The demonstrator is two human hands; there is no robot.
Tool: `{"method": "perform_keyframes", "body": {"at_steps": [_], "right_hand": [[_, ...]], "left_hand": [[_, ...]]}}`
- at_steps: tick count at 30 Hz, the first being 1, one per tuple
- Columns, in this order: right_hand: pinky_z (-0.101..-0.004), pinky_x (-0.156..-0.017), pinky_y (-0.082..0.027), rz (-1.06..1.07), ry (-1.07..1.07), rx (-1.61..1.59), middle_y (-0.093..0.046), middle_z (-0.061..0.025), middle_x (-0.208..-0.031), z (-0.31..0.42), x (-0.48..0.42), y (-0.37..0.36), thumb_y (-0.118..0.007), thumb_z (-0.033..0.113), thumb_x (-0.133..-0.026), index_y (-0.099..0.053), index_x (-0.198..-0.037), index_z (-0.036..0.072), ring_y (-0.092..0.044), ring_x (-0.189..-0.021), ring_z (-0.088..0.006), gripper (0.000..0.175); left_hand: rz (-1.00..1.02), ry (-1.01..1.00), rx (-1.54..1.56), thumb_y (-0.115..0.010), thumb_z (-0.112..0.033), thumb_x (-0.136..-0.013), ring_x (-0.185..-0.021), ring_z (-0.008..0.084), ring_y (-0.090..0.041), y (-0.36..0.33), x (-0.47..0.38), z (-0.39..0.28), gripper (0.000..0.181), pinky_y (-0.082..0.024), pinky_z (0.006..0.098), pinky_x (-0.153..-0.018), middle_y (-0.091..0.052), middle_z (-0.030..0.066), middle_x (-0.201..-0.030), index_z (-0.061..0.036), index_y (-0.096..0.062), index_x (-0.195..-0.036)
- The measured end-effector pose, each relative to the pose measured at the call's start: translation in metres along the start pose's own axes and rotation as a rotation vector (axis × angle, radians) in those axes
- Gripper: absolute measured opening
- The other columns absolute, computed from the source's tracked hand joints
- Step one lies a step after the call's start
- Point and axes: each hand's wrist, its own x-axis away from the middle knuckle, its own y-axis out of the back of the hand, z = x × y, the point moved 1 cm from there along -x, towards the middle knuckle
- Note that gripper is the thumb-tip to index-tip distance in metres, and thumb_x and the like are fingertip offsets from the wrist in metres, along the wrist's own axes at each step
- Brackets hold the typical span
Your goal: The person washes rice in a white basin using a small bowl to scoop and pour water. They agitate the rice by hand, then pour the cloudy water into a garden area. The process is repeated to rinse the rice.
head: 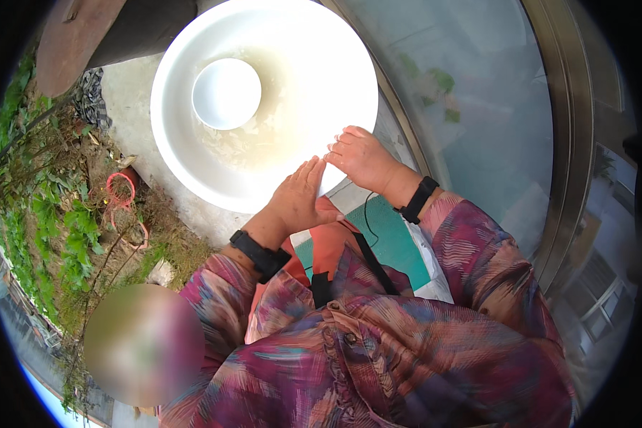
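Note:
A large white basin (174, 152) stands before me with cloudy, yellowish water in its bottom. Inside it, toward the left, sits a smaller round white bowl (227, 94); glare hides its details. My left hand (298, 197) is at the basin's near rim, fingers straight and thumb held apart. Just to the right, my right hand (362, 158) lies over the rim with its fingers slightly bent and spread. The fingertips of my left hand almost meet those of my right. I see no object in either hand; contact with the rim is unclear.
A glass pane in a metal frame (564, 134) runs along the right. Leafy plants (80, 227) and a red plastic ring (122, 188) are at the left. Below the basin lies a green surface (390, 235) with a dark cord. A brown board (72, 43) juts in at upper left.

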Motion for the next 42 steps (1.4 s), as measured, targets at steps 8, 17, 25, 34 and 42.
{"method": "perform_keyframes", "body": {"at_steps": [8, 17, 25, 34, 42], "right_hand": [[-0.0361, -0.096, -0.043, 0.143, -0.013, -0.013, -0.067, -0.0050, -0.095, -0.001, -0.003, 0.008, -0.058, 0.010, -0.077, -0.069, -0.090, 0.008, -0.061, -0.094, -0.0205, 0.017], [-0.0357, -0.095, -0.043, 0.080, -0.007, -0.036, -0.067, -0.0051, -0.093, -0.003, -0.004, 0.006, -0.058, 0.009, -0.077, -0.069, -0.087, 0.007, -0.061, -0.094, -0.0202, 0.015], [-0.0362, -0.094, -0.043, 0.077, -0.031, -0.042, -0.066, -0.0048, -0.090, -0.003, 0.002, 0.007, -0.058, 0.009, -0.077, -0.068, -0.087, 0.007, -0.060, -0.093, -0.0205, 0.015], [-0.0353, -0.092, -0.044, 0.036, 0.006, -0.032, -0.066, -0.0035, -0.091, -0.006, 0.001, 0.002, -0.058, 0.009, -0.076, -0.068, -0.086, 0.008, -0.060, -0.092, -0.0187, 0.015], [-0.0365, -0.093, -0.044, -0.019, 0.023, -0.029, -0.066, -0.0040, -0.092, -0.009, 0.004, 0.005, -0.058, 0.008, -0.075, -0.068, -0.086, 0.008, -0.061, -0.093, -0.0202, 0.015]], "left_hand": [[0.368, 0.335, -0.908, -0.040, -0.050, -0.095, -0.146, 0.0267, -0.015, 0.155, 0.033, 0.105, 0.061, 0.001, 0.0470, -0.118, -0.032, 0.0104, -0.153, -0.0088, -0.046, -0.140], [0.304, 0.451, -0.620, -0.047, -0.050, -0.091, -0.145, 0.0388, -0.011, 0.074, 0.011, 0.099, 0.077, -0.013, 0.0471, -0.117, -0.019, 0.0235, -0.155, 0.0002, -0.031, -0.146], [0.099, 0.023, -0.067, -0.055, -0.027, -0.092, -0.120, 0.0307, -0.050, 0.045, -0.010, 0.048, 0.033, -0.035, 0.0443, -0.107, -0.055, 0.0105, -0.131, -0.0104, -0.063, -0.119], [0.138, 0.086, -0.853, -0.055, -0.039, -0.090, -0.143, 0.0241, -0.022, 0.182, 0.052, 0.125, 0.048, -0.013, 0.0508, -0.117, -0.037, 0.0056, -0.148, -0.0110, -0.056, -0.129], [-0.172, 0.367, -0.827, -0.056, -0.037, -0.090, -0.146, 0.0300, -0.012, 0.132, 0.028, 0.114, 0.067, -0.017, 0.0525, -0.115, -0.021, 0.0119, -0.157, -0.0058, -0.035, -0.145]]}}
